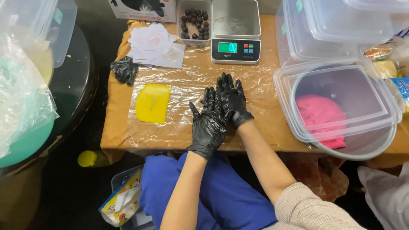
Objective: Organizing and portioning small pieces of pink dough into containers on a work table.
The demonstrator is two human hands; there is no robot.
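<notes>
- Nearest: blue trousers (221,196) and a beige knitted sleeve (306,211), both forearms bare.
- Left hand (208,125) in a black disposable glove, flat on the clear plastic film (187,85) covering the small brown table (117,132); fingers straight and close together, thumb out, gripping nothing.
- Right hand (232,99) in a matching black glove, just beyond and touching the left, palm down, fingers slightly fanned, holding nothing.
- Left of the hands, apart from them: yellow plastic dough scraper (152,103), lying flat on the film.
- Right: round bowl with pink dough (319,113) under a clear rectangular plastic lid (341,100).
- Further back: crumpled black glove (124,70), white paper squares (155,46).
- Farthest: digital kitchen scale with a steel platform (235,36), and beside it a clear tray of small dark balls (195,22).
</notes>
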